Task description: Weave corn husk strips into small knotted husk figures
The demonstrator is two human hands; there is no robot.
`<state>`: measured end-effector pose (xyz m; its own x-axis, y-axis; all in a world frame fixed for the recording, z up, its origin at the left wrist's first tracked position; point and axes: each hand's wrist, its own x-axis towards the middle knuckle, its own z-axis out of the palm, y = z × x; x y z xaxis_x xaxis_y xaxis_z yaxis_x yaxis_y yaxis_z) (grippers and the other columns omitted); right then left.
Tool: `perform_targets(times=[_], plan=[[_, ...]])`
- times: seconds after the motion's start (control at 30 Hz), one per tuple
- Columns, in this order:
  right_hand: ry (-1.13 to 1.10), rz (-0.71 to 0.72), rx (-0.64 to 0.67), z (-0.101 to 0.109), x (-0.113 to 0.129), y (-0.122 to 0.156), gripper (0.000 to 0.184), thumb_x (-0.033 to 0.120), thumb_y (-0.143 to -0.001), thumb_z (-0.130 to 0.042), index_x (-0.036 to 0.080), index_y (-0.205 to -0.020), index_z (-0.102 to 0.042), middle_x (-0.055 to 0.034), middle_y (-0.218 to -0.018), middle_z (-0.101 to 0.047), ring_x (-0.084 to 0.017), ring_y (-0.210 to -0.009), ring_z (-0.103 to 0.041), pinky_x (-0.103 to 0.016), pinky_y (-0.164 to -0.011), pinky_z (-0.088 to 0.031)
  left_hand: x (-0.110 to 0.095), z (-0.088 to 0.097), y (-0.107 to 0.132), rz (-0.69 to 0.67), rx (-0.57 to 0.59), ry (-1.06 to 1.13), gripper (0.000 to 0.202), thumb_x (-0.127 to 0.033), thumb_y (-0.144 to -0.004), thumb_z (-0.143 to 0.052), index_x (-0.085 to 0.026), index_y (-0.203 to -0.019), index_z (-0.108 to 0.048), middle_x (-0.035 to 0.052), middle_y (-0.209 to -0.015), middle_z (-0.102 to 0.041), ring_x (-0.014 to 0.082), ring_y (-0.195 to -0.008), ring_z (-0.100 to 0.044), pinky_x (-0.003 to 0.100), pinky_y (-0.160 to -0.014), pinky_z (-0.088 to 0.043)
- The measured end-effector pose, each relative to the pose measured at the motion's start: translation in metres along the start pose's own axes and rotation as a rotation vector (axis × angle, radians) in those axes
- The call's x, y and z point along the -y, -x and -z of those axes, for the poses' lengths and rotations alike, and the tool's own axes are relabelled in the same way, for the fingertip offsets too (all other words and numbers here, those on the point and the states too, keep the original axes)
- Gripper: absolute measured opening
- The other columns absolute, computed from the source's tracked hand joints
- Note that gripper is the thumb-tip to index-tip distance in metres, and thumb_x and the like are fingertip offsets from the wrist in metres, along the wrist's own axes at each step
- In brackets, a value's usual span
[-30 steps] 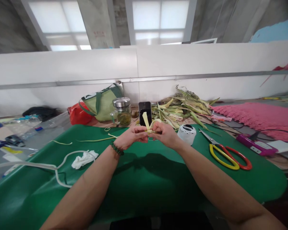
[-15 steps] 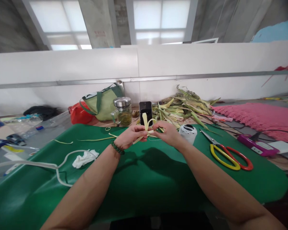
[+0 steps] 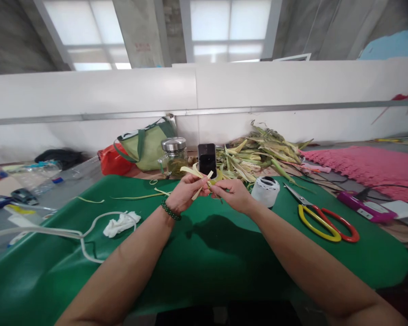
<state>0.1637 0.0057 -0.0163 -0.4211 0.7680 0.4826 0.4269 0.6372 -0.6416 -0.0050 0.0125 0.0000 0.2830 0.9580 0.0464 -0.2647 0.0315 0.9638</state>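
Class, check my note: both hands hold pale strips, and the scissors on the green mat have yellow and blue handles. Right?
Not quite: the head view shows the scissors with a yellow handle and a red handle, not blue. The rest stands.

Two windows (image 3: 211, 20) are glowing white (each divided into panes) in a grey wall (image 3: 139, 22), while a white partition (image 3: 122, 90) is standing below, a metal rail (image 3: 217, 110) running along it.

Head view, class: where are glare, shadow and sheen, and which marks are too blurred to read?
Head view: the windows glow near-white; head view, lower: a dark shadow lies on the green mat below the right hand; head view, left: the mat has a pale sheen; head view, top: red marks on the pillar look too soft to read.
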Motion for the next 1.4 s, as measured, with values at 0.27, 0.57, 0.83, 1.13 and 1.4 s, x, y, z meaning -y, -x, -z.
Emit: perform_targets(times=[0.27,0.57,0.83,1.13,1.4], plan=[[0.304,0.165,0.003,0.004,-0.003,0.001,0.026,0.031,-0.092,-0.041,0.018,-0.083,-0.062,-0.0038,-0.073,-0.064,-0.013,-0.064,-0.054,-0.024,-0.058,-0.033,0.000,0.001,0.001,-0.041,0.092,-0.098,0.033,-0.036,-0.055,-0.082,-0.011,-0.060,-0.062,0.0000,-0.052,-0.061,0.0078,-0.047,-0.057,0.018,-0.049,-0.047],[0.519,0.299,-0.097,0.002,-0.003,0.003,0.037,0.031,-0.093,-0.032,0.018,-0.068,-0.056,-0.0048,-0.062,-0.057,-0.014,-0.057,-0.047,-0.027,-0.056,-0.029,0.005,-0.006,0.000,-0.041,0.055,-0.008,0.033,-0.034,-0.055,-0.082,-0.011,-0.063,-0.061,-0.0012,-0.052,-0.062,0.0075,-0.045,-0.057,0.019,-0.050,-0.049],[0.052,0.036,-0.173,-0.013,-0.003,-0.001,0.031,0.035,-0.091,-0.036,0.020,-0.071,-0.054,-0.0021,-0.063,-0.058,-0.014,-0.057,-0.052,-0.026,-0.059,-0.039,0.011,-0.014,-0.001,-0.065,-0.022,0.132,0.028,-0.028,-0.058,-0.081,-0.012,-0.066,-0.060,-0.0019,-0.053,-0.061,0.0068,-0.047,-0.057,0.020,-0.054,-0.050],[0.176,0.043,-0.139,0.012,-0.010,-0.003,0.037,0.045,-0.085,-0.048,0.019,-0.059,-0.045,0.0042,-0.054,-0.039,-0.010,-0.052,-0.036,-0.024,-0.052,-0.027,0.020,-0.010,-0.002,-0.083,0.080,-0.156,0.033,-0.038,-0.057,-0.080,-0.012,-0.064,-0.061,-0.0004,-0.057,-0.063,0.0111,-0.055,-0.061,0.024,-0.060,-0.050],[-0.005,0.026,-0.202,0.006,-0.003,-0.002,0.040,0.040,-0.085,-0.048,0.019,-0.052,-0.039,0.0042,-0.050,-0.036,-0.009,-0.050,-0.035,-0.025,-0.051,-0.027,0.008,-0.013,0.004,-0.092,0.098,-0.299,0.021,-0.029,-0.059,-0.076,-0.012,-0.064,-0.063,-0.0010,-0.056,-0.062,0.0105,-0.053,-0.059,0.023,-0.058,-0.051]])
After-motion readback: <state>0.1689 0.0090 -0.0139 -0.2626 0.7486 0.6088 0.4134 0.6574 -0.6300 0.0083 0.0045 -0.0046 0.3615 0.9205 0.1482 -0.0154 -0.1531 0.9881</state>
